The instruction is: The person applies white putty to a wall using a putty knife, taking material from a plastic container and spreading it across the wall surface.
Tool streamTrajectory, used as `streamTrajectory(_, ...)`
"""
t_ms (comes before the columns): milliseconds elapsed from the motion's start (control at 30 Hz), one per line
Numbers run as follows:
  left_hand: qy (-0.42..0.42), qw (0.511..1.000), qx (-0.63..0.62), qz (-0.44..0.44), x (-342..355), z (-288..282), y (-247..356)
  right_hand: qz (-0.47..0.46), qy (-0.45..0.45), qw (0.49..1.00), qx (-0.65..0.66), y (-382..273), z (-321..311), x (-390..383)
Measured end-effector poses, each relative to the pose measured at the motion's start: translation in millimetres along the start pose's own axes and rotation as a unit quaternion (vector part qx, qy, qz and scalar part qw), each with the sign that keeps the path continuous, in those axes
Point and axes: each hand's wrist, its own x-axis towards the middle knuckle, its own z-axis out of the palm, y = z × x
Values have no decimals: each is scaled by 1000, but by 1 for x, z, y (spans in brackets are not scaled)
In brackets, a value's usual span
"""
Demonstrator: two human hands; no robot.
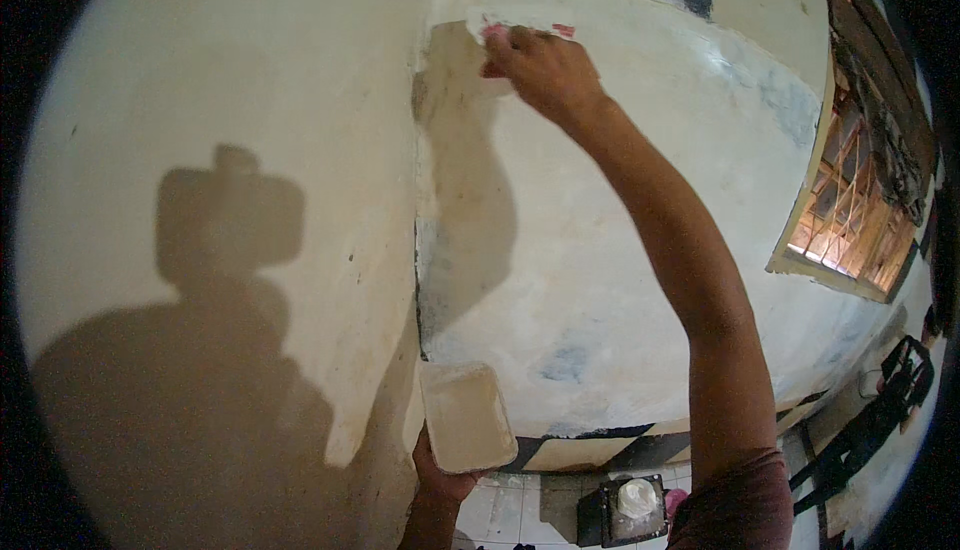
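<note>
My right hand [530,60] is raised high to the wall, near the corner. Its fingers are closed on a pink-red piece [493,38] pressed against the white surface; most of it is hidden by the hand, so its kind does not show. Low by the corner, my left hand [445,475] grips a shallow rectangular tub [466,418] from beneath. Pale cream colour fills the inside of the tub, and whether that is paint or paste I cannot make out. The wall [600,230] before me is patchy white with bluish-grey areas and a dark band along its top.
A cream wall [300,50] on the left carries my shadow. On the right is a barred window [850,210]. Below, a small dark stand [625,520] holds a white bowl-like thing [637,497] on the tiled floor. A black object [870,430] is at the lower right.
</note>
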Motion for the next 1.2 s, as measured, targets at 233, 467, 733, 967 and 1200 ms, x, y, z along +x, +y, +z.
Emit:
streamTrajectory(233, 22, 1000, -2, 3, 2, -10, -2, -149, -394, 906, 42, -31, -27, -87)
streamTrajectory(467, -26, 999, 4, -36, 4, -15, -3, -32, -43, 996, -68, 35, -45, -2)
streamTrajectory(733, 18, 1000, 0, -12, 1, -5, -4, 45, -219, 973, 55, -5, 36, -36)
streamTrajectory(967, 73, 997, 8, -24, 7, -5, -6, -71, -333, 934, 107, -61, -26, -107)
streamTrajectory(1200, 1, 1000, 8, -27, 1, 4, -8, -10, -37, 995, -94, 91, -55, 23)
